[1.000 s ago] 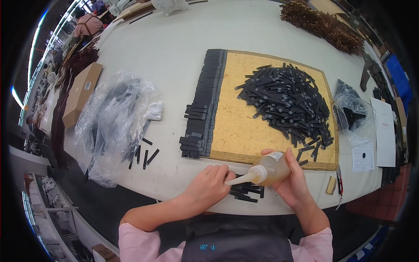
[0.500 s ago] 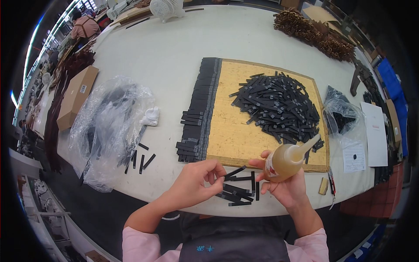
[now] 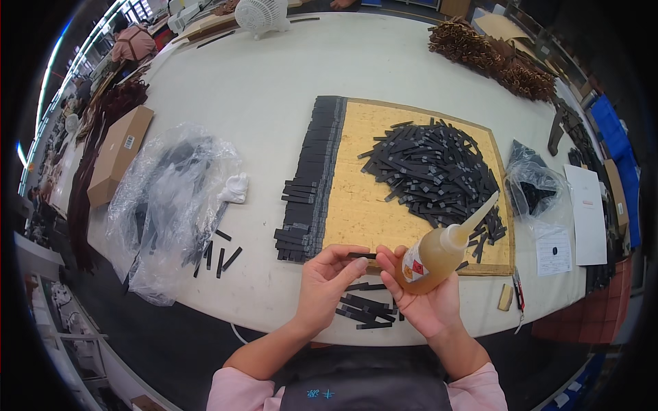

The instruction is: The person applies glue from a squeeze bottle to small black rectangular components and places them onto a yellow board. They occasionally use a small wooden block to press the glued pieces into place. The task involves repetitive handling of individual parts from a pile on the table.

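My left hand (image 3: 322, 282) pinches one end of a short black strip (image 3: 361, 255) just in front of the yellow board (image 3: 351, 192). In my right hand (image 3: 435, 308) lies a clear squeeze bottle (image 3: 437, 259) of amber liquid, its long nozzle tilted up to the right. The right fingertips meet the strip's other end. Beneath my hands, several loose black strips (image 3: 367, 312) lie on the white table. A large heap of black strips (image 3: 435, 164) covers much of the board. Along its left edge runs a neat overlapping row of strips (image 3: 312, 164).
A clear plastic bag (image 3: 175, 212) and a cardboard box (image 3: 120, 157) sit to the left. On the right are a smaller bag (image 3: 538, 195), a paper slip (image 3: 554, 255), a yellowish block (image 3: 505, 297) and a red-handled tool (image 3: 519, 291). Brown bundles (image 3: 493, 65) and a white fan (image 3: 262, 17) stand far back.
My hands have come together, the left moving slightly right and the right moving left with the bottle. The strip has turned nearly level, and the right fingertips now reach its end.
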Demonstrator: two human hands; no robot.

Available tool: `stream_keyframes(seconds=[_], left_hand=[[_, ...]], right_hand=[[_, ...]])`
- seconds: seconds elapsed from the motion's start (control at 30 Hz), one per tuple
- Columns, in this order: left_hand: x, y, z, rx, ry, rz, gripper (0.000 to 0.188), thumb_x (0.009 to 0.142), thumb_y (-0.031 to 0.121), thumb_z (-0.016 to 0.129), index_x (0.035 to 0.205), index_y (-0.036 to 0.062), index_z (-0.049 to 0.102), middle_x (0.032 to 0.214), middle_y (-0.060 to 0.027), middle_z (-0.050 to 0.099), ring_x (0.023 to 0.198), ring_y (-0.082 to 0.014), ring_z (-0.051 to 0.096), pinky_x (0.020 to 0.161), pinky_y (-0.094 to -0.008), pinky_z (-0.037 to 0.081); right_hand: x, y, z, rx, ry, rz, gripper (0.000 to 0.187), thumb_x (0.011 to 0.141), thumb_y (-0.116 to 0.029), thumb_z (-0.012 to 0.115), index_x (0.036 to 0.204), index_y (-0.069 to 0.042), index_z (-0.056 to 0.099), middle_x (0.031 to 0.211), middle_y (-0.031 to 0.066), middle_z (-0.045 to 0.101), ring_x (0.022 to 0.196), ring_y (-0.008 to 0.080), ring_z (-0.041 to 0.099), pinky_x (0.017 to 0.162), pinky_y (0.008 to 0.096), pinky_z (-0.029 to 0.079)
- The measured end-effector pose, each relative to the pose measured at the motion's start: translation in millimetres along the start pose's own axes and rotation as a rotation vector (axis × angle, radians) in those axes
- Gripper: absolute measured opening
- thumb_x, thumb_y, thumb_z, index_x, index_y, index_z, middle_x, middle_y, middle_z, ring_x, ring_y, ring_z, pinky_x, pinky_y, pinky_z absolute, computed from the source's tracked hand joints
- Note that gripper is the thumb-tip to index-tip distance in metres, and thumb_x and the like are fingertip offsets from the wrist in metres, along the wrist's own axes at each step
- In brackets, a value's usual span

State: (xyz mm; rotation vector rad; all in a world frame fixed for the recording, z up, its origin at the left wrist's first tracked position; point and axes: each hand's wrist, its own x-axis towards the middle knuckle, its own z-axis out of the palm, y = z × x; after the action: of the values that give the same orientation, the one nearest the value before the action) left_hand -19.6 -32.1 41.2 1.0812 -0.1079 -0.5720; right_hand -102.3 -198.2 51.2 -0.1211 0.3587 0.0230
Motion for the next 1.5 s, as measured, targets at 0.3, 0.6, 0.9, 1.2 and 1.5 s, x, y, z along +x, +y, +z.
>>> stream_keyframes(seconds=[0.3, 0.6, 0.9, 1.2, 1.5], left_hand=[[-6.3, -3.6, -32.0, 0.111, 0.018, 0.01, 0.006, 0.096, 0.006, 0.067, 0.101, 0.0015, 0.067, 0.1, -0.0071, 0.073, 0.087, -0.0093, 0.066, 0.074, -0.0222, 0.05], [-27.0, -3.3, -35.3, 0.495, -0.039, 0.303, 0.017, 0.092, -0.002, 0.067, 0.108, -0.0015, 0.068, 0.096, -0.0106, 0.072, 0.078, -0.0114, 0.066, 0.064, -0.0225, 0.048], [-49.1, 11.7, -36.6, 0.174, -0.278, -0.009, 0.025, 0.091, -0.01, 0.061, 0.115, -0.0073, 0.065, 0.099, -0.0158, 0.069, 0.093, -0.0209, 0.07, 0.084, -0.0335, 0.057], [-34.3, -4.0, -26.3, 0.31, -0.143, -0.027, 0.016, 0.092, -0.008, 0.065, 0.108, -0.0045, 0.063, 0.095, -0.0119, 0.068, 0.093, -0.0204, 0.07, 0.085, -0.0334, 0.058], [-26.3, -17.8, -29.8, 0.186, -0.028, 0.003, 0.014, 0.096, -0.003, 0.062, 0.109, -0.0026, 0.057, 0.096, -0.0194, 0.072, 0.081, -0.0217, 0.073, 0.077, -0.0326, 0.062]], right_hand=[[-3.6, -24.3, -2.9, -0.341, 0.131, -0.108, 0.059, 0.104, -0.05, 0.037, 0.127, 0.002, 0.054, 0.119, 0.0234, 0.063, 0.111, 0.032, 0.065, 0.069, 0.0456, 0.065], [-22.9, -78.6, 11.3, -1.16, 0.127, -1.103, 0.046, 0.098, -0.034, 0.056, 0.131, -0.003, 0.05, 0.111, 0.0115, 0.058, 0.104, 0.0156, 0.059, 0.094, 0.0287, 0.046], [-12.8, -80.8, 2.4, -0.992, 0.236, -1.018, 0.051, 0.097, -0.035, 0.058, 0.134, -0.001, 0.049, 0.112, 0.0134, 0.06, 0.104, 0.0156, 0.061, 0.091, 0.0287, 0.05], [-24.8, -92.3, -14.9, -1.27, 0.084, -1.221, 0.072, 0.093, -0.054, 0.06, 0.134, 0.005, 0.051, 0.104, 0.0136, 0.061, 0.094, 0.0188, 0.065, 0.084, 0.0313, 0.054], [-19.9, -69.8, -15.4, -1.23, 0.076, -1.128, 0.068, 0.094, -0.054, 0.06, 0.128, 0.004, 0.052, 0.103, 0.0121, 0.059, 0.093, 0.0195, 0.065, 0.084, 0.0324, 0.053]])
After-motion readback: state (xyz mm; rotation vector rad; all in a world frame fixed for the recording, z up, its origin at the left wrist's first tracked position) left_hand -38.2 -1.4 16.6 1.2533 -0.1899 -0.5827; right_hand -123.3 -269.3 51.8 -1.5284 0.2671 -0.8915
